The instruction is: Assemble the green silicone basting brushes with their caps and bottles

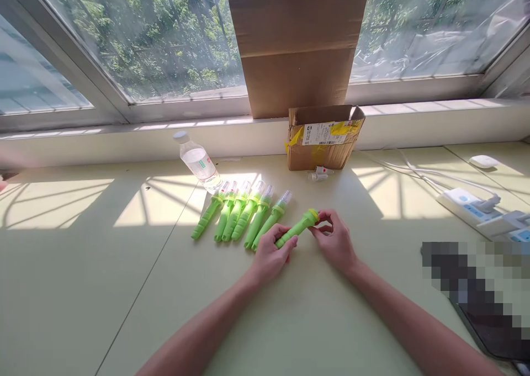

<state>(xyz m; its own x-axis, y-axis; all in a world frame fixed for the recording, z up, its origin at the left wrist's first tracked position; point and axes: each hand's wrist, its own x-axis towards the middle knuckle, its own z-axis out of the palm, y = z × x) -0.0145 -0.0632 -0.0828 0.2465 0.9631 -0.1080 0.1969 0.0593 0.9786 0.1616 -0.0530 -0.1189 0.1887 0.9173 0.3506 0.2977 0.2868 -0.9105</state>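
Observation:
My left hand (271, 252) is wrapped round the lower part of a green ribbed plastic handle (298, 227), which is tilted up to the right. At its upper end is a yellow-green collar, with no clear cap visible on it. The fingers of my right hand (334, 241) are closed at that collar; the fingertips are partly hidden. Left of my hands, several green sticks with clear tops (245, 216) lie side by side in a slanted row. Two small clear pieces, one with a red mark (322, 171), lie in front of the cardboard box (318, 152).
A water bottle (201, 163) stands tilted in view behind the row. At right are a white power strip (467, 205) with cables, a white rounded object (483, 161) and a dark, partly blurred phone-like object (484, 310). Windows and a cardboard sheet (298, 44) line the back.

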